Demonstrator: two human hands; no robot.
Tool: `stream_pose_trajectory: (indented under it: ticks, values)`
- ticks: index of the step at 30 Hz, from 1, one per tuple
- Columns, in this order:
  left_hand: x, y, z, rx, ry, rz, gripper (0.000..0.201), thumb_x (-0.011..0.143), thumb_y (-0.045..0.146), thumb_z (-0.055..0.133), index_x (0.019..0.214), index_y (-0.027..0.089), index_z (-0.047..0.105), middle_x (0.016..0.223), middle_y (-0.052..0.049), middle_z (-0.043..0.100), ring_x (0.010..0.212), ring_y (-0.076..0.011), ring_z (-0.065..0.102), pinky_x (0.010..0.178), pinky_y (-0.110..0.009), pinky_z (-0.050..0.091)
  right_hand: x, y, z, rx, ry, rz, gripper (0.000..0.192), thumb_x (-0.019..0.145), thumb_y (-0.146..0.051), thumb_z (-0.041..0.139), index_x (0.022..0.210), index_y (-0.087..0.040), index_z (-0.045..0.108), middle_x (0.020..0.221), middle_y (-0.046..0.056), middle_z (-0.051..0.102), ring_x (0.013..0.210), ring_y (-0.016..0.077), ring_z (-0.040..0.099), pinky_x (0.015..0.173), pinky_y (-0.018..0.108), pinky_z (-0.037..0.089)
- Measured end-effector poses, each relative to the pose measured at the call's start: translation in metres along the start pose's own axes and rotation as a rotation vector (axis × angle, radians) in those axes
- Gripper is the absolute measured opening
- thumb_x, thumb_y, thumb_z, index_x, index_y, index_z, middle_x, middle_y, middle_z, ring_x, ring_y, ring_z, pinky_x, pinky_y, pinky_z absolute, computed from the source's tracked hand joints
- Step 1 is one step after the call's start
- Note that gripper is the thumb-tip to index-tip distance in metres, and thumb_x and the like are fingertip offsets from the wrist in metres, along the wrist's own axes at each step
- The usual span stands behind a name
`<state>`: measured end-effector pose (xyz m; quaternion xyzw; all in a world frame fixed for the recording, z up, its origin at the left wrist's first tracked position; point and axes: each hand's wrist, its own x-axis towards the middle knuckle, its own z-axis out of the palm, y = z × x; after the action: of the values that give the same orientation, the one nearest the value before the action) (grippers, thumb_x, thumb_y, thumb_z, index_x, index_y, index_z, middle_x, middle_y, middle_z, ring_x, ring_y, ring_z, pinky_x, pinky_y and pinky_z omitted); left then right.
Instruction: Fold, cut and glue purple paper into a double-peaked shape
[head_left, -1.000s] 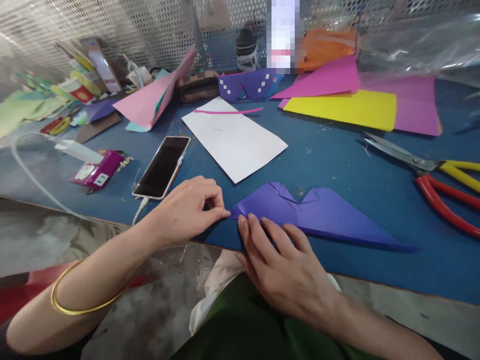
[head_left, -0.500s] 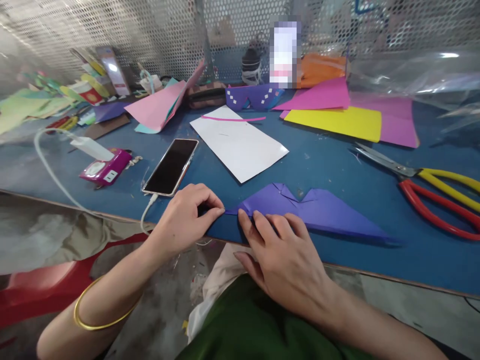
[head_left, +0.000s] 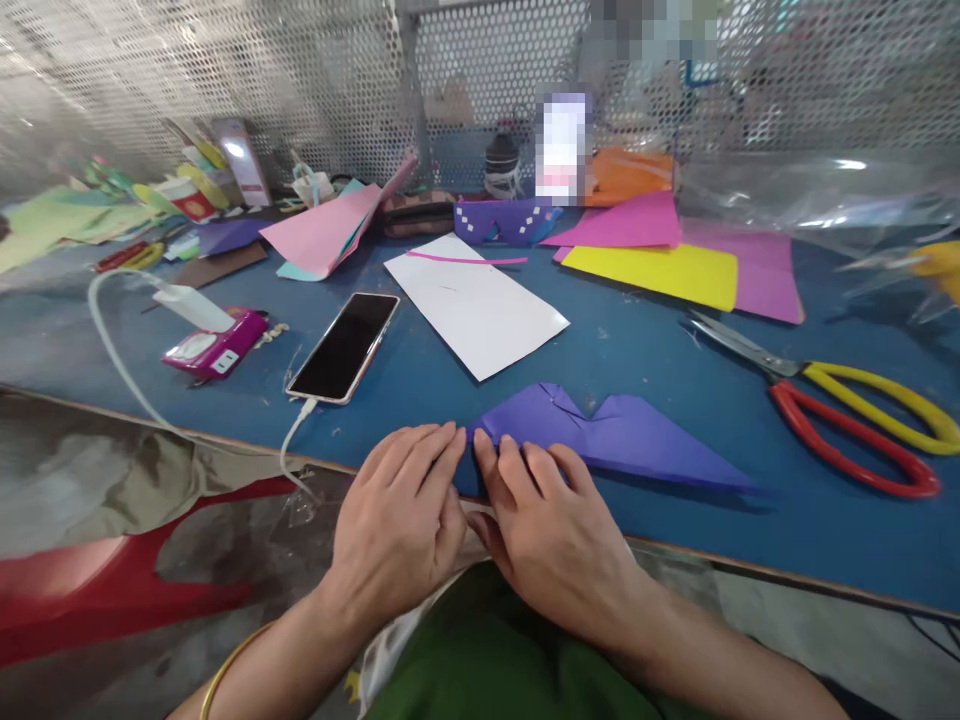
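Observation:
A purple folded paper (head_left: 630, 430) lies along the table's near edge, with a notched top and a long point to the right. My right hand (head_left: 547, 510) rests its fingertips, slightly spread, on its lower left part, thumb hanging near the edge. My left hand (head_left: 405, 500) lies close beside it. Its fingers are stretched out and side by side, their tips at the paper's left end, which they cover. The left thumb is bent beneath them at the table edge. Neither hand is closed round the paper.
Scissors (head_left: 787, 370) with red and yellow handles lie at right. A white sheet (head_left: 480, 310) carries a thin pink strip (head_left: 465, 259). A phone (head_left: 345, 348) on a cable and a magenta socket adapter (head_left: 217, 345) lie left. A purple mask (head_left: 499, 222) stands behind, near coloured sheets (head_left: 652, 275).
My left hand has gone from pinching the paper's left tip to lying flat-fingered beside my right hand. The right hand stays on the paper. The view has shifted slightly.

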<state>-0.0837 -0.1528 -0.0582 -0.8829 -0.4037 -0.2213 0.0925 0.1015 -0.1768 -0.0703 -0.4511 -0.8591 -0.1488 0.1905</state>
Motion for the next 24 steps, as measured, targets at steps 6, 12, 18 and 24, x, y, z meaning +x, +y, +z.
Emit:
stream_pose_trajectory:
  ticks: [6, 12, 18, 24]
  values:
    - [0.004, 0.004, -0.004, 0.073, 0.043, -0.002, 0.037, 0.095, 0.022, 0.049, 0.122, 0.005, 0.068, 0.12, -0.014, 0.072, 0.115, -0.0309, 0.062, 0.107, -0.049, 0.042, -0.018, 0.003, -0.001, 0.006, 0.044, 0.092, 0.047, 0.101, -0.022, 0.046, 0.14, 0.004, 0.053, 0.123, 0.018, 0.068, 0.11, 0.0276, 0.052, 0.093, 0.044, 0.038]
    - [0.007, 0.016, 0.007, -0.021, 0.06, 0.069, 0.039, 0.095, 0.013, 0.044, 0.127, 0.005, 0.066, 0.124, -0.012, 0.071, 0.117, -0.025, 0.06, 0.107, -0.041, 0.045, -0.019, 0.005, 0.001, 0.019, 0.056, 0.086, 0.044, 0.101, -0.022, 0.047, 0.136, 0.003, 0.057, 0.124, 0.018, 0.068, 0.11, 0.0282, 0.053, 0.095, 0.044, 0.037]
    - [0.008, 0.019, 0.013, 0.0, 0.03, 0.079, 0.041, 0.096, 0.014, 0.042, 0.128, 0.003, 0.064, 0.127, -0.013, 0.07, 0.118, -0.0268, 0.061, 0.115, -0.045, 0.037, -0.019, 0.005, 0.0, 0.023, 0.044, 0.088, 0.046, 0.103, -0.025, 0.042, 0.138, 0.002, 0.056, 0.126, 0.018, 0.068, 0.113, 0.027, 0.054, 0.097, 0.043, 0.036]
    - [0.005, 0.016, 0.019, 0.093, 0.063, 0.158, 0.046, 0.094, 0.019, 0.046, 0.132, -0.004, 0.058, 0.129, -0.022, 0.066, 0.118, -0.0313, 0.06, 0.114, -0.046, 0.035, -0.039, 0.012, -0.006, -0.021, 0.076, 0.157, 0.048, 0.104, -0.029, 0.042, 0.137, 0.003, 0.056, 0.127, 0.017, 0.069, 0.118, 0.0264, 0.055, 0.099, 0.044, 0.036]
